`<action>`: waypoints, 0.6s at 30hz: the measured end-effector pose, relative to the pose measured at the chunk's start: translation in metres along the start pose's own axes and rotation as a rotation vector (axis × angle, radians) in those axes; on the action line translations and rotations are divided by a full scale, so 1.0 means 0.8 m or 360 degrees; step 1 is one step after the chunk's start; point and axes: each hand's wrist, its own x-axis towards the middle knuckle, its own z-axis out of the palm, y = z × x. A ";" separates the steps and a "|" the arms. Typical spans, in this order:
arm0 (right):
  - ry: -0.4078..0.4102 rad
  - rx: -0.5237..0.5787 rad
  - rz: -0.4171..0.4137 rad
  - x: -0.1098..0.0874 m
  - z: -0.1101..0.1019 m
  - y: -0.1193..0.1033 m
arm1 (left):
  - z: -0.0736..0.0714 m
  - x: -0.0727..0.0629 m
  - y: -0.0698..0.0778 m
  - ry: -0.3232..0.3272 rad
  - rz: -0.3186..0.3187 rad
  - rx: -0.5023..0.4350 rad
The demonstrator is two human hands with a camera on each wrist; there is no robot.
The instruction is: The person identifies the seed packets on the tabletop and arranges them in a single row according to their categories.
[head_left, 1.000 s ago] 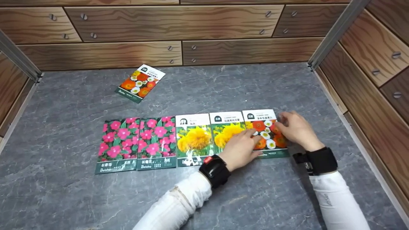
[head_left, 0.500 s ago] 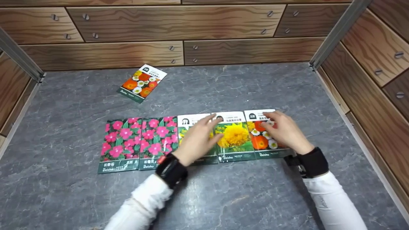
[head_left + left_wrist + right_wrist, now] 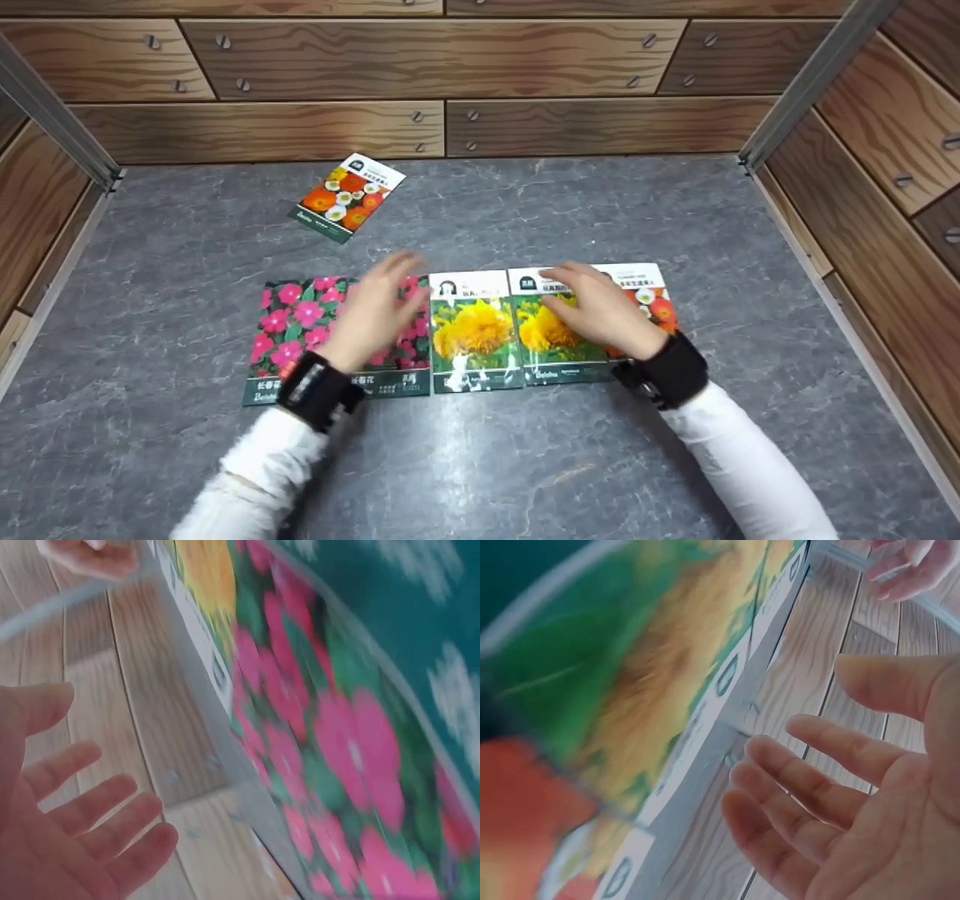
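Observation:
Flower seed packets lie side by side in a row in the head view. Two pink ones, the outer packet (image 3: pixel 289 330) and its neighbour (image 3: pixel 412 360), are at the left. Two yellow packets, one (image 3: pixel 476 330) mid-row and another (image 3: pixel 546 334) beside it, come after them, then an orange-and-white packet (image 3: pixel 661 306) at the right end. My left hand (image 3: pixel 371 315), fingers spread, is over the pink pair and partly covers them. Over the seam between the second yellow and the orange packet is my right hand (image 3: pixel 606 309), fingers extended. Both palms look bare in the wrist views.
Another orange-and-white seed packet (image 3: pixel 349 196) lies tilted behind the row, toward the back left. Wood-patterned walls (image 3: pixel 442 60) enclose the grey marbled tabletop (image 3: pixel 480 465) at the back and sides.
My left hand has swept left from the orange packet to the pink pair. My right hand has shifted left from the row's right end. The packets keep their order; the head view has shifted slightly.

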 end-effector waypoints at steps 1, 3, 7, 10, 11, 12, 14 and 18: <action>-0.0026 -0.0006 0.0002 0.005 0.000 -0.006 | -0.006 0.003 -0.008 0.0013 -0.0034 -0.0029; -0.0082 0.0001 0.0015 0.014 0.001 -0.016 | -0.016 0.010 -0.023 0.0043 -0.0093 -0.0071; -0.0147 0.0002 0.0000 0.036 -0.003 -0.033 | -0.033 0.032 -0.051 0.0064 -0.0213 -0.0046; -0.0182 0.0016 -0.0035 0.050 -0.002 -0.042 | -0.043 0.049 -0.068 0.0066 -0.0284 0.0074; -0.0189 0.0018 -0.0052 0.055 -0.001 -0.044 | -0.046 0.054 -0.073 0.0062 -0.0306 0.0119; -0.0200 0.0023 -0.0061 0.059 0.000 -0.046 | -0.048 0.059 -0.077 0.0049 -0.0326 0.0169; -0.0218 0.0034 -0.0075 0.066 0.002 -0.050 | -0.052 0.068 -0.085 -0.0004 -0.0381 0.0256; -0.0260 0.0043 -0.0069 0.073 0.006 -0.054 | -0.056 0.082 -0.103 -0.0100 -0.0488 0.0395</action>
